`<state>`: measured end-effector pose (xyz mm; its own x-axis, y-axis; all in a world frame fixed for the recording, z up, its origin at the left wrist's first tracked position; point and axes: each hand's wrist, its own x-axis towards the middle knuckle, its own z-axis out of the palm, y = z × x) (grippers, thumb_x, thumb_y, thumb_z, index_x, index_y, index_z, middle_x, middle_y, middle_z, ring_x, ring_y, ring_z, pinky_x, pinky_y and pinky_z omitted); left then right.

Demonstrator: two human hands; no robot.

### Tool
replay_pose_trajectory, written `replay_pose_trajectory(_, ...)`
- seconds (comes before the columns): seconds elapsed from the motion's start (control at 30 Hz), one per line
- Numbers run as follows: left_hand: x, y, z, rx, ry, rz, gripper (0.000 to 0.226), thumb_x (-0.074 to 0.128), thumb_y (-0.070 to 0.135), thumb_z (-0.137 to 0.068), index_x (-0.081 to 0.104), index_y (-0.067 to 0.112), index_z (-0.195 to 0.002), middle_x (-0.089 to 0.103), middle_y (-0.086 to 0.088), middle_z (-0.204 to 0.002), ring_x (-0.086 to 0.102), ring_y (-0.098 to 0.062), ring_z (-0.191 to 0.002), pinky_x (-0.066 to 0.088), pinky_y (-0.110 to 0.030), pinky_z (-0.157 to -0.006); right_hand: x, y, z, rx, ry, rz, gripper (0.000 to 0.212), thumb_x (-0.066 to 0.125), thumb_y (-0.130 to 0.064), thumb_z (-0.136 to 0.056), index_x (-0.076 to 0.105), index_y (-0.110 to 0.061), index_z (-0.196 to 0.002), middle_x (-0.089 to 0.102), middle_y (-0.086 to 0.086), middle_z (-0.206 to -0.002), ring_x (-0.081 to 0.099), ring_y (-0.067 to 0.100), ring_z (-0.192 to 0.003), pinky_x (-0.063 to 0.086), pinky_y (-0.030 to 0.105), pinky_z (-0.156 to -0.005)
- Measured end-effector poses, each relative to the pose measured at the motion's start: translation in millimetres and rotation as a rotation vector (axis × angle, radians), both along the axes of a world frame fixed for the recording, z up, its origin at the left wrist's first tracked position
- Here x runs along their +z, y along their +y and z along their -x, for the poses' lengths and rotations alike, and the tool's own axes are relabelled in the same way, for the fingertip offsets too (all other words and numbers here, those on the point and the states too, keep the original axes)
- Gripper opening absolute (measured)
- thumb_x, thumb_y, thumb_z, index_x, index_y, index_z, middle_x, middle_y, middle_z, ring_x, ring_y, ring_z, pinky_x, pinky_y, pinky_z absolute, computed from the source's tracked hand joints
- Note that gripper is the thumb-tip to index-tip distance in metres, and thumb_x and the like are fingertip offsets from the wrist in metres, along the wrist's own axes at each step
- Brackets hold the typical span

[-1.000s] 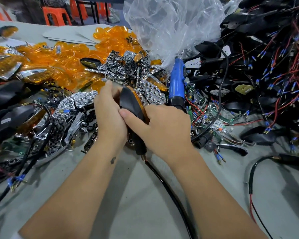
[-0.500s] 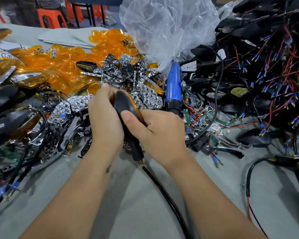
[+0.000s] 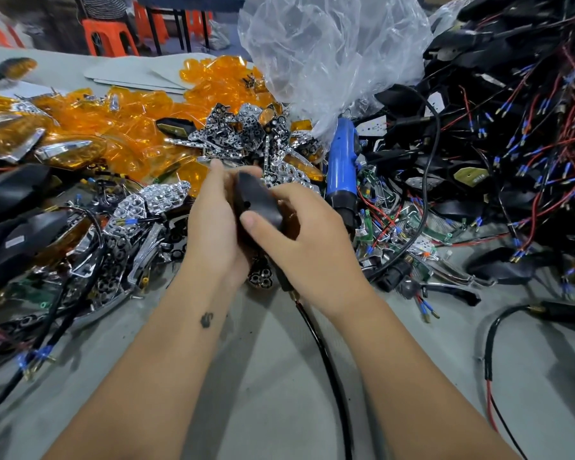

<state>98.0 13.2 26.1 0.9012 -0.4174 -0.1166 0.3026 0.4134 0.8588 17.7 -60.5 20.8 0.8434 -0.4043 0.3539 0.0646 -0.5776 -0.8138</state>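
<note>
A grey surface (image 3: 279,376) filled the view, crowded along its far half. From 1 to 3 o'clock rose a heap of black housings (image 3: 512,111) tangled in red and black wires. From 9 to 11 o'clock lay a spread of amber lenses (image 3: 130,127). A crumpled clear bag (image 3: 329,54) stood at 12 o'clock, with chrome reflectors (image 3: 246,141) piled just below it. Two bare forearms reached in from 6 o'clock, and the left hand (image 3: 216,227) and right hand (image 3: 316,237) met at the centre. A blue screwdriver (image 3: 341,161) lay just beside them at 1 o'clock.

Between the hands sat a small lamp (image 3: 256,200), a black shell with an amber edge showing, held just above the surface. It looked light, stiff and smooth, probably a little slippery, with a lens that might scratch or crack. The shell's sides seemed the safest place to hold it. A thin black cable (image 3: 329,360) trailed from its stem toward 6 o'clock and could snag.

Both hands were closed around the lamp. The left cupped its left side, fingers curled behind. The right wrapped the other side, its thumb (image 3: 256,224) pressed flat on the shell.
</note>
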Motion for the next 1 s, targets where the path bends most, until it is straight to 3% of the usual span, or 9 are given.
replay_pose_trajectory(0.1, 2.2, 3.6, -3.8, -0.145, -0.072, 0.074, 0.055, 0.024, 0.045, -0.106, 0.072, 0.019, -0.104, 0.071, -0.002, -0.095, 0.068, -0.014, -0.087, 0.057, -0.029, -0.077, 1.2, -4.8, -1.8, 0.007, -0.078, -0.330, 0.010, 0.062, -0.032, -0.091, 0.062, -0.027, -0.100, 0.068, -0.010, -0.088, 0.064, 0.006, -0.080, 0.053, 0.023, -0.071)
replay_pose_trajectory(0.17, 4.4, 4.3, -3.5, -0.216, -0.096, 0.127, 0.044, 0.032, 0.038, -0.105, 0.070, 0.016, -0.113, 0.069, -0.003, -0.103, 0.065, -0.015, -0.092, 0.053, -0.032, -0.083, 2.5, -8.4, -3.1, 0.006, -0.122, -0.550, 0.008, 0.058, -0.024, -0.095, 0.065, -0.024, -0.097, 0.067, -0.010, -0.081, 0.062, 0.002, -0.073, 0.049, 0.015, -0.065)
replay_pose_trajectory(0.3, 2.2, 3.0, 0.1, -0.300, -0.222, 0.071, 0.032, 0.051, 0.032, -0.092, 0.075, 0.016, -0.106, 0.067, -0.002, -0.094, 0.059, -0.017, -0.084, 0.045, -0.033, -0.074, 5.2, -15.5, -5.9, 0.016, -0.106, -0.883, 0.023, 0.045, -0.028, -0.101, 0.064, -0.016, -0.102, 0.062, 0.003, -0.084, 0.058, 0.014, -0.070, 0.050, 0.025, -0.061)
replay_pose_trajectory(0.4, 1.9, 3.7, -0.5, -0.344, -0.261, 0.045, 0.041, 0.045, 0.028, -0.097, 0.064, 0.007, -0.126, 0.064, -0.007, -0.096, 0.057, -0.017, -0.074, 0.044, -0.029, -0.058, 7.2, -16.3, -6.8, 0.046, -0.111, -1.107, 0.040, 0.042, -0.031, -0.103, 0.059, 0.001, -0.118, 0.054, 0.016, -0.091, 0.054, 0.019, -0.064, 0.049, 0.024, -0.051)
replay_pose_trajectory(0.53, 0.5, 2.6, -1.4, -0.374, -0.355, 0.025, 0.036, 0.044, 0.024, -0.102, 0.062, 0.002, -0.124, 0.057, -0.013, -0.089, 0.050, -0.020, -0.070, 0.041, -0.028, -0.053, 4.7, -17.7, -9.0, 0.085, -0.147, -1.132, 0.042, 0.040, -0.030, -0.102, 0.058, 0.005, -0.116, 0.054, 0.020, -0.095, 0.051, 0.021, -0.069, 0.043, 0.028, -0.055)
replay_pose_trajectory(0.73, -3.7, 3.2, 1.2, -0.400, -0.392, -0.056, 0.031, 0.057, 0.033, -0.095, 0.064, 0.012, -0.116, 0.059, -0.013, -0.099, 0.052, -0.025, -0.085, 0.044, -0.033, -0.071, 1.9, -16.3, -4.9, 0.054, -0.222, -0.959, 0.031, 0.047, -0.028, -0.103, 0.057, -0.001, -0.114, 0.064, 0.010, -0.093, 0.061, 0.021, -0.084, 0.052, 0.035, -0.075)
replay_pose_trajectory(0.8, -2.8, 4.6, -0.8, -0.357, -0.389, -0.042, 0.024, 0.057, 0.030, -0.096, 0.067, 0.014, -0.111, 0.061, -0.012, -0.098, 0.056, -0.021, -0.081, 0.049, -0.031, -0.067, 2.2, -16.3, -3.0, 0.031, -0.195, -0.811, 0.024, 0.046, -0.029, -0.104, 0.060, -0.009, -0.105, 0.066, 0.006, -0.087, 0.061, 0.019, -0.078, 0.051, 0.036, -0.072)
replay_pose_trajectory(0.93, 0.6, 9.3, -12.1, -0.125, -0.230, -0.040, 0.022, 0.055, 0.029, -0.096, 0.066, 0.012, -0.103, 0.074, -0.009, -0.099, 0.069, -0.022, -0.091, 0.057, -0.043, -0.089, 5.5, -19.5, -0.5, -0.020, -0.126, -0.623, 0.024, 0.044, -0.026, -0.105, 0.066, -0.019, -0.098, 0.069, 0.002, -0.092, 0.060, 0.016, -0.067, 0.050, 0.029, -0.062)
replay_pose_trajectory(1.0, 4.2, 14.9, -18.1, -0.053, -0.106, 0.059, 0.025, 0.053, 0.029, -0.098, 0.060, 0.009, -0.111, 0.076, -0.007, -0.092, 0.072, -0.020, -0.084, 0.060, -0.035, -0.073, 6.5, -25.2, 0.3, -0.060, -0.113, -0.631, 0.019, 0.047, -0.019, -0.103, 0.066, -0.019, -0.098, 0.069, 0.000, -0.086, 0.058, 0.012, -0.061, 0.045, 0.024, -0.053)
